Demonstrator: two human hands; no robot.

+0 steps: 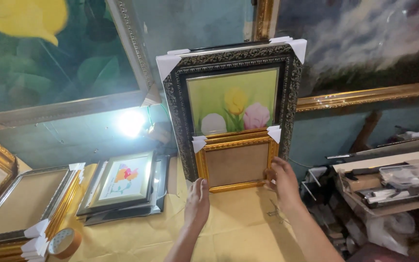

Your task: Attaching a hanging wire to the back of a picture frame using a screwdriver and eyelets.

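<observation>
Between the two hands a small gold frame (237, 162) is held upright on a yellow-covered table (238, 228). The left hand (197, 201) is laid flat against the frame's lower left corner, fingers together and pointing up; nothing is pinched by it. The right hand (282, 178) is curled about the frame's right edge near the bottom, thumb to the front, the other fingers hidden behind.

Just behind the grip — touching or nearly so — a larger dark ornate frame (232, 102) is stood, a tulip picture shown in it and white paper guards fitted on its upper corners. White guards are also seen on the gold frame's upper corners.

To the left of the left hand, a stack of frames (122, 187) is laid flat, a small flower picture on top. Farther left, a gold and silver frame (23, 204) is seen, and a tape roll (64, 241) beside it. To the right of the right hand, well apart, a cluttered box (388, 187) is set.
</observation>
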